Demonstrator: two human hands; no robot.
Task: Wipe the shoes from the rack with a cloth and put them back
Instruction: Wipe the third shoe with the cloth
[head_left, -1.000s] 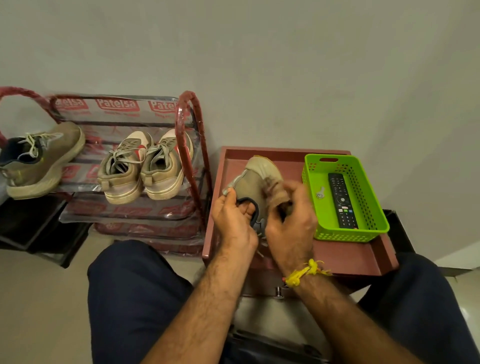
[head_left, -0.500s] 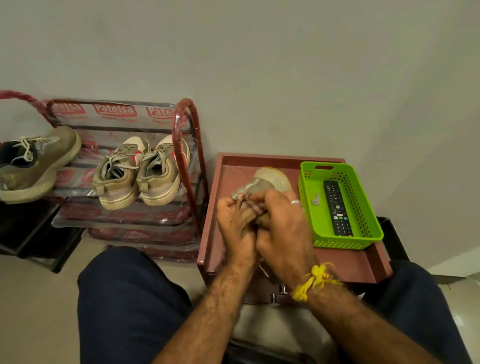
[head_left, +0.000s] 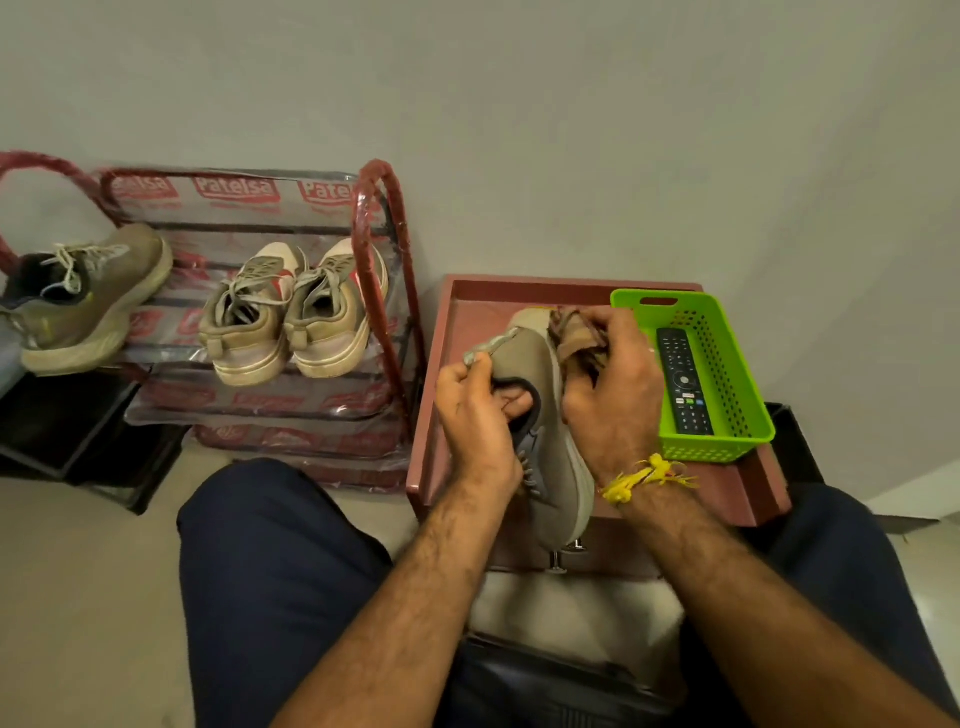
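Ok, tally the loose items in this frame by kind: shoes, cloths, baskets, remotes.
Shoes: 4 (held shoe, lone shoe, pair on the rack)
Cloths: 1 (cloth)
Baskets: 1 (green basket)
Remotes: 1 (remote)
Total: 7

Home, I'd say an entryway corner: my red shoe rack (head_left: 379, 270) with worn sneakers (head_left: 291, 317) at left of frame, a TV remote (head_left: 683, 379) in a green basket (head_left: 727, 364) (right of centre), plain wall, tiled floor.
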